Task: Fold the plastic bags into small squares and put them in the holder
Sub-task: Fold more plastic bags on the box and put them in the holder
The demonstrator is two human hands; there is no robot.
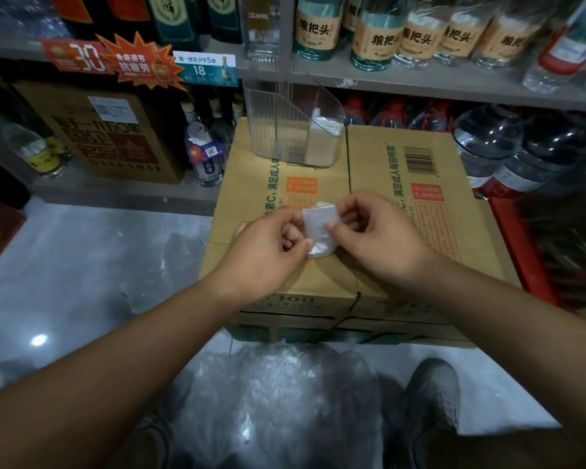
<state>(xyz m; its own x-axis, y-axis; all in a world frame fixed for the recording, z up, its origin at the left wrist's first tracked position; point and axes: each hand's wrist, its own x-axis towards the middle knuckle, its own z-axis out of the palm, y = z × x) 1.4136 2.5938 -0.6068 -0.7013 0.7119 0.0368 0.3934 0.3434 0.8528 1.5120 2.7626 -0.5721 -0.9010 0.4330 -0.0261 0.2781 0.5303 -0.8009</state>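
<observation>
A shop aisle, bottle shelves behind a cardboard box (403, 198) used as a worktop. Over the box's middle, the left hand (268, 245) and right hand (376, 231) sit close together, both pinching 1 small folded plastic bag (318, 228). The clear holder (278, 130) stands at the box's far edge; loose bags (285, 394) lie on the floor at its near side. The slick film would likely spring open if either pinch eases before reaching the holder.
</observation>
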